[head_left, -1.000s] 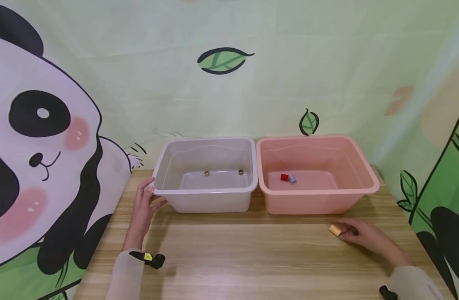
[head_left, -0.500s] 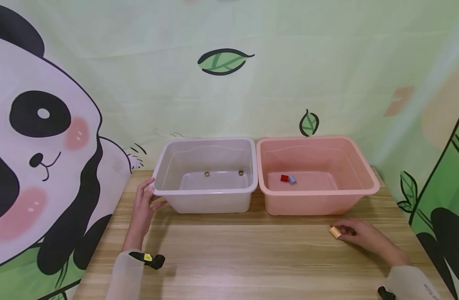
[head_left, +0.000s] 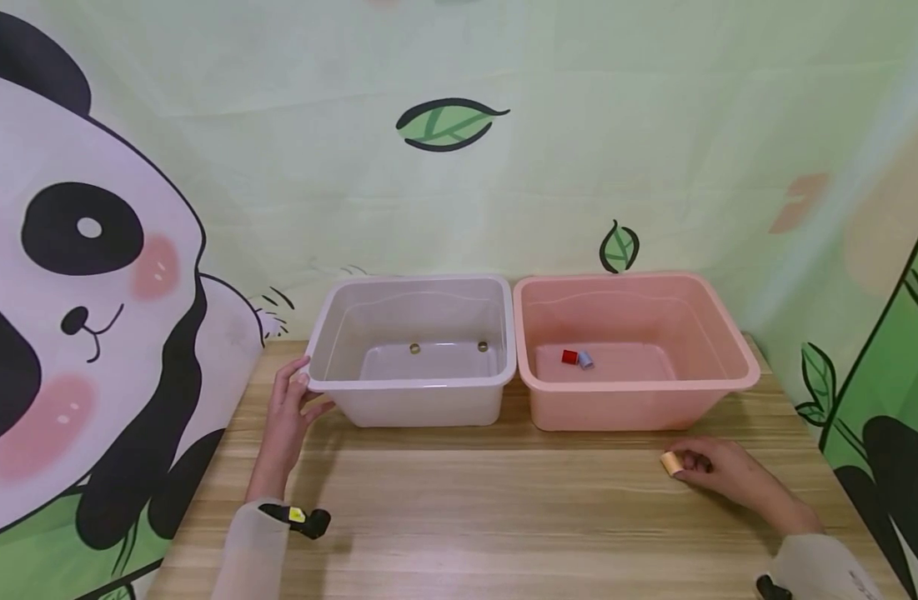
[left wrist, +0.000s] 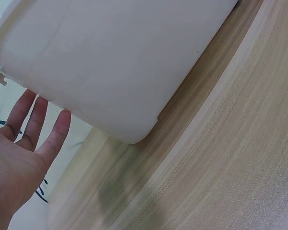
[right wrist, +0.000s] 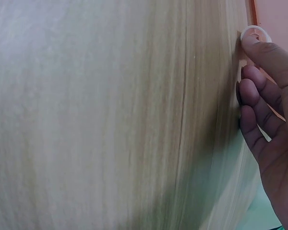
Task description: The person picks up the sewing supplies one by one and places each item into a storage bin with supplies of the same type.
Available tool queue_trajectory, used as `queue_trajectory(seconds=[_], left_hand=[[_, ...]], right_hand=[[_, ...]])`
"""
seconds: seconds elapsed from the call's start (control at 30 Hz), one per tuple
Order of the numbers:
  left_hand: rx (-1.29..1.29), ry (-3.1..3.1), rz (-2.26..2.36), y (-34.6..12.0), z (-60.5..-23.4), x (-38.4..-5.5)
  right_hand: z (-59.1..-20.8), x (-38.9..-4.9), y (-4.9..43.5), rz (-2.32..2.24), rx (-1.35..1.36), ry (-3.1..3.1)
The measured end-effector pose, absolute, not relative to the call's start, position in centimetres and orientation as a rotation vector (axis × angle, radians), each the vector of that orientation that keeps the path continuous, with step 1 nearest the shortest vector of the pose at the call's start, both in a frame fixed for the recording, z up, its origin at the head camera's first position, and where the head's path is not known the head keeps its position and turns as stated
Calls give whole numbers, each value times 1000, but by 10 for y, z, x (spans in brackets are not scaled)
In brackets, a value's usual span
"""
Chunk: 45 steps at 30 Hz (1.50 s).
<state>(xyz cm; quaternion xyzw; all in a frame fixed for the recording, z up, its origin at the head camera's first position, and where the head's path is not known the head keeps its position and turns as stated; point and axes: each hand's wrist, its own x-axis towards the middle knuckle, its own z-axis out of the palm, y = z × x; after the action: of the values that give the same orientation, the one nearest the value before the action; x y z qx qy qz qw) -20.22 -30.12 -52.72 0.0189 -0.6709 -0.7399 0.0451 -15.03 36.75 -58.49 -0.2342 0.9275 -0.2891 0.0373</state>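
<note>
My right hand [head_left: 724,473] pinches a small orange cylinder [head_left: 671,464] between thumb and fingertips, over the table in front of the pink bin [head_left: 639,408]. In the right wrist view, a round pale end of the cylinder [right wrist: 263,32] shows at the thumb tip; the other fingers curl loosely below. A red cylinder [head_left: 569,357] and a light blue cylinder [head_left: 585,360] lie side by side in the pink bin. My left hand [head_left: 284,417] touches the left end of the white bin [head_left: 421,406], its fingers [left wrist: 55,136] nearly straight against the wall. Two small gold-coloured rings [head_left: 414,348] lie apart inside it.
Both bins stand side by side at the back of the wooden table [head_left: 459,508], their rims almost touching. Behind them hangs a pale green cloth [head_left: 564,150] printed with pandas and leaves.
The orange cylinder has turned slightly in the right hand's fingers, staying at almost the same spot. The left hand and the bins have not visibly moved.
</note>
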Motion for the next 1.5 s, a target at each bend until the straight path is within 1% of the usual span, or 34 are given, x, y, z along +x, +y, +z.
queue_trajectory(seconds=[0.17,0.63,1.5], left_hand=[[35,-2028,-2247,-303,-533,-204],[36,-2033,-2251,-302,-531,-203],[41,-2050,-2236,-301,-531,-202]], right_hand=[[-585,-150,367,-879,-700,2850],[-581,-147,365,-895,-703,2870],[-568,-141,349,-985,-919,3001]])
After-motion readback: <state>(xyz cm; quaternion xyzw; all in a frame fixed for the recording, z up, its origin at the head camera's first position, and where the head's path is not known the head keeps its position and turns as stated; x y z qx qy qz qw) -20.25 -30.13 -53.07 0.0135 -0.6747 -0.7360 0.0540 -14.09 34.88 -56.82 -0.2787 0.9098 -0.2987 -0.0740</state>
